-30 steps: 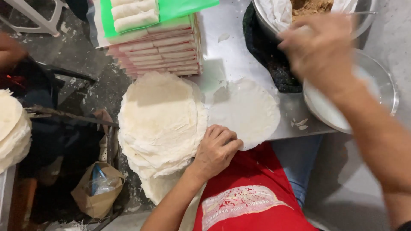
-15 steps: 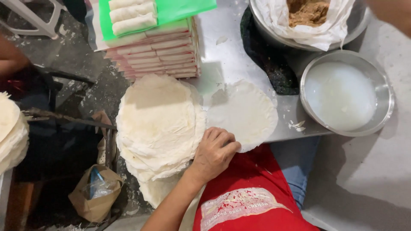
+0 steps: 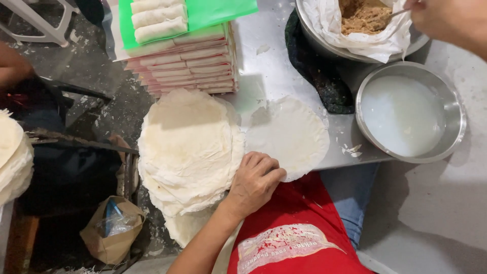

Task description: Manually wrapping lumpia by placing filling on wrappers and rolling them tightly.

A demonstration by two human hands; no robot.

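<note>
My left hand rests with curled fingers on the near edge of a single round white wrapper lying flat on the metal table. It also touches the tall stack of wrappers to its left. At the top right, my right hand is over the cloth-lined bowl of brown filling. It grips a thin metal spoon handle that dips into the filling. A steel bowl of white liquid stands below that hand.
Finished rolls lie in stacked layers under a green sheet at the back. A dark cloth sits beside the bowls. Another person's hand and a second wrapper stack are at the left. A paper bag is on the floor.
My right hand has moved from above the liquid bowl up and right to the filling bowl. My left hand has stayed on the wrapper's edge.
</note>
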